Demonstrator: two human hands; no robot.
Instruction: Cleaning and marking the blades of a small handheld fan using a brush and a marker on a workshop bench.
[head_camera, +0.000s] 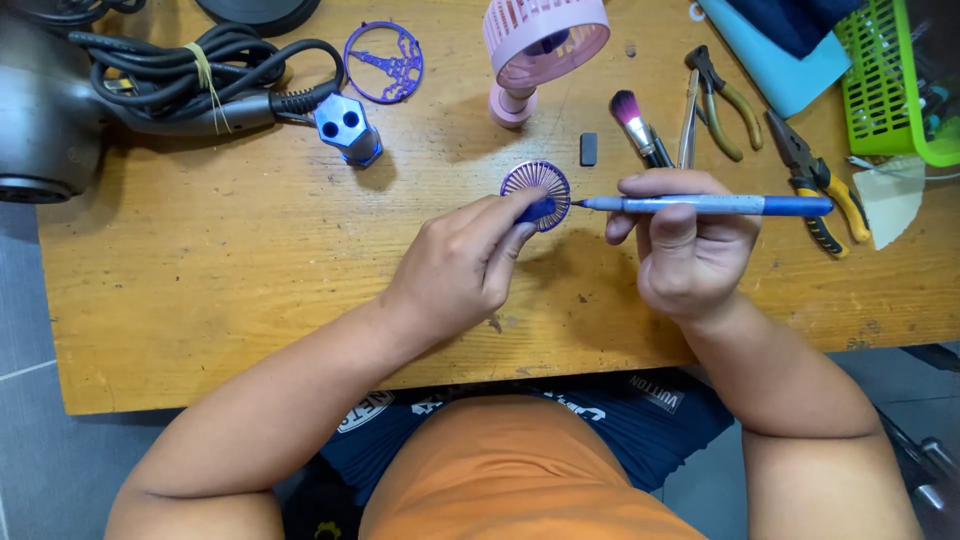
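Note:
My left hand (468, 262) pinches a small round purple piece (535, 186) with thin radial spokes, holding it just above the wooden table (220, 280). My right hand (688, 248) grips a long blue and silver craft knife (710, 205) lying level, its fine tip touching the right rim of the purple piece. Both forearms reach in from the table's near edge.
A pink desk fan (540, 45), a purple round ornament (384, 62), a blue hexagonal block (347, 127), a brush (636, 122), tweezers (688, 125), two pliers (722, 98) (815, 180), a small black block (588, 148), a green basket (895, 80) and a grey hair dryer with cord (120, 95) lie across the far half.

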